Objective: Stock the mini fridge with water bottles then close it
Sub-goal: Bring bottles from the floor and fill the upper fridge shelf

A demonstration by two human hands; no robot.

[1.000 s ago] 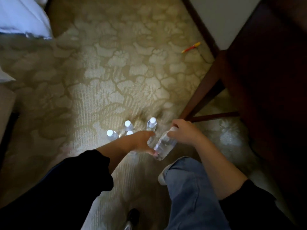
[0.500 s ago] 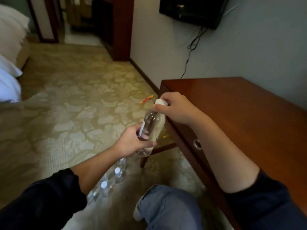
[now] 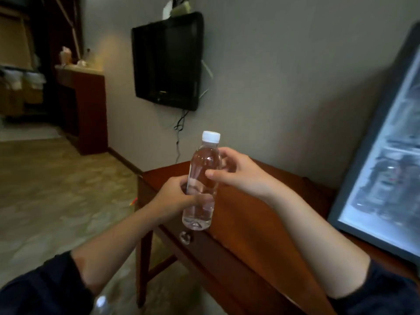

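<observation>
A clear water bottle [image 3: 203,176] with a white cap stands upright in the air over the front corner of a wooden desk [image 3: 252,228]. My left hand [image 3: 176,198] grips its lower half. My right hand [image 3: 238,176] touches its upper half, thumb and fingers loosely around it. At the right edge the mini fridge [image 3: 384,169] sits on the desk with a dark frame and a pale, blurred front; whether its door is open I cannot tell. Another bottle's cap [image 3: 101,301] shows on the floor at the bottom left.
A black TV [image 3: 167,62] hangs on the grey wall with cables dangling below it. A dark wooden cabinet [image 3: 84,110] stands at the back left. Patterned carpet [image 3: 56,189] covers the floor left of the desk. A small drawer knob [image 3: 186,238] sits below the bottle.
The bottle has been lifted from the floor and turned upright. My right hand slid from the cap down to the body. The view swung up from the carpet to the wall and fridge.
</observation>
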